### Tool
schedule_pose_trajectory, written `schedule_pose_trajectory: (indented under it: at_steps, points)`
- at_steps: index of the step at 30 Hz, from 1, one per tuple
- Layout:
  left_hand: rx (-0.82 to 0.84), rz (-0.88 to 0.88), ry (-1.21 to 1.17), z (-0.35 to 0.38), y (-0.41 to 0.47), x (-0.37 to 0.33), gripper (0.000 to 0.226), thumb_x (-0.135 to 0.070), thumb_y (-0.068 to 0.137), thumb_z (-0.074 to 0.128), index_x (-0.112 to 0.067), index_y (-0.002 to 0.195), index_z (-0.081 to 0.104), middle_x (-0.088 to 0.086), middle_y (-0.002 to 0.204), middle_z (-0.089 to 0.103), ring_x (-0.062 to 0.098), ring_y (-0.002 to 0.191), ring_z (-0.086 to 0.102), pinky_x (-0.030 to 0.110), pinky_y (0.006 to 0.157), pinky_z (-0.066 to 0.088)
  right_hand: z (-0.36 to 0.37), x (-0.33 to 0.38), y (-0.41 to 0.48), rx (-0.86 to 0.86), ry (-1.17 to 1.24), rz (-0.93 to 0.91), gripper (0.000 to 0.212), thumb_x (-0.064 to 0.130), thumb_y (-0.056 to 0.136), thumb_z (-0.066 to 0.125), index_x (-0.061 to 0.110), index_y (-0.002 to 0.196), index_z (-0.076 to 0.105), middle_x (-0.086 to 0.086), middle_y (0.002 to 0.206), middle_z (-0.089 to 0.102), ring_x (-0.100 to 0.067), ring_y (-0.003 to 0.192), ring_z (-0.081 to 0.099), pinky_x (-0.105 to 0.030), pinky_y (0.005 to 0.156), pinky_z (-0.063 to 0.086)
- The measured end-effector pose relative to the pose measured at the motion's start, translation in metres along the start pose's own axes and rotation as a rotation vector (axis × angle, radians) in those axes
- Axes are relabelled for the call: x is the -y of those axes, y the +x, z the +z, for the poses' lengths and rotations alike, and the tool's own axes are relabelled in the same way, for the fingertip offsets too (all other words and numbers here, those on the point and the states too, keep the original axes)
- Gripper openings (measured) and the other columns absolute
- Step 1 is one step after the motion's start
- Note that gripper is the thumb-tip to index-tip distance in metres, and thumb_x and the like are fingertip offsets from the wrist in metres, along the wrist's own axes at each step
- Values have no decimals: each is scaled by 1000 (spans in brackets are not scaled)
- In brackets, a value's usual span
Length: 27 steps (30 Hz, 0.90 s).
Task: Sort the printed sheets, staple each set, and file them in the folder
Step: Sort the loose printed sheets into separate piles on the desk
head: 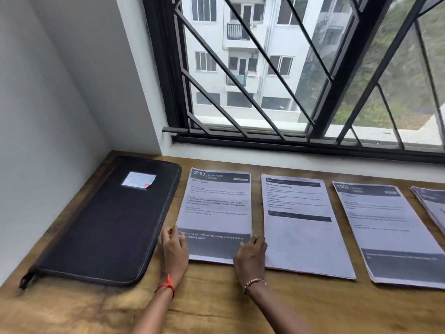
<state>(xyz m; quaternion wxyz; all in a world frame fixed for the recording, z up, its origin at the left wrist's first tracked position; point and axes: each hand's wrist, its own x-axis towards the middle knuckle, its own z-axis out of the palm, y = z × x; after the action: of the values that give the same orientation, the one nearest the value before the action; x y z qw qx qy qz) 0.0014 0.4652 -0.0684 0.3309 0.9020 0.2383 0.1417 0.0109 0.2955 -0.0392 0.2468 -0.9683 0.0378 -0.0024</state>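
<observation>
Several stacks of printed sheets lie in a row on the wooden desk [216,304]. The leftmost stack [216,208], headed 2763, lies between my two hands. My left hand [173,249] touches its lower left edge with relaxed fingers. My right hand [250,255] touches its lower right edge, fingers lightly bent. To the right lie a second stack [301,232], a third stack [390,232] headed 1563, and a fourth stack [431,206] cut off by the frame's edge. A closed black zip folder [108,227] with a label pocket lies at the left. No stapler is in view.
A white wall [48,116] borders the desk on the left. A barred window [289,80] with a sill runs along the back. Bare wood shows along the desk's near edge.
</observation>
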Motion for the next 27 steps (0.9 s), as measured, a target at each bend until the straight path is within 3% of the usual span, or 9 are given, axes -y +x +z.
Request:
schedule_pose_trajectory:
  at_steps: [2, 4, 7, 13, 15, 18, 23, 27]
  points:
    - [21, 3, 20, -1, -5, -1, 34, 4, 86, 53, 9, 120, 54, 27, 118, 48, 40, 109, 41, 47, 97, 34, 1, -4, -8, 12, 55, 10, 23, 5, 74, 60, -6, 95, 57, -19, 92, 56, -32, 76, 58, -37, 71, 52]
    - [48, -1, 47, -2, -5, -1, 37, 1, 88, 52, 7, 124, 51, 27, 123, 46, 39, 114, 39, 46, 99, 32, 1, -7, -7, 69, 105, 59, 35, 15, 91, 47, -5, 120, 45, -19, 119, 44, -33, 106, 47, -35, 96, 37]
    - [75, -28, 66, -4, -4, -3, 37, -2, 89, 52, 7, 125, 49, 26, 127, 41, 39, 117, 35, 44, 100, 31, -4, -15, -3, 90, 184, 54, 42, 24, 97, 40, -4, 128, 38, -16, 129, 33, -30, 120, 36, -30, 105, 26]
    - [7, -32, 109, 5, -10, -25, 45, -9, 87, 58, 7, 127, 45, 25, 132, 39, 40, 119, 34, 48, 97, 33, -25, -38, 0, 56, 343, -18, 20, 12, 94, 46, -3, 102, 56, -9, 102, 41, -26, 102, 44, -25, 94, 37]
    - [-9, 20, 92, 15, -15, -39, 48, -7, 85, 60, 6, 129, 45, 25, 134, 39, 41, 122, 34, 50, 99, 32, -34, -51, 1, -4, 308, -68, 21, 11, 94, 46, -2, 107, 58, -11, 105, 47, -24, 105, 44, -18, 90, 32]
    - [21, 136, 103, 33, -27, -64, 51, -6, 86, 59, 5, 132, 43, 25, 140, 36, 40, 132, 28, 52, 107, 26, -49, -73, 1, -62, 260, -113, 28, 12, 94, 48, -1, 117, 56, -12, 113, 50, -21, 113, 43, -18, 93, 32]
    - [110, 327, 82, 64, -50, -106, 59, -13, 89, 56, 2, 140, 32, 20, 152, 20, 33, 143, 10, 46, 115, 7, -73, -117, 6, -142, 207, -143, 26, 9, 89, 52, -2, 112, 60, -15, 112, 55, -27, 111, 51, -30, 95, 39]
    - [127, 459, 75, 93, -68, -139, 57, -16, 85, 57, 2, 136, 40, 21, 148, 30, 27, 141, 11, 52, 111, 17, -99, -158, 11, -215, 204, -117, 28, 15, 86, 47, -1, 99, 66, -15, 101, 59, -28, 98, 59, -22, 88, 40]
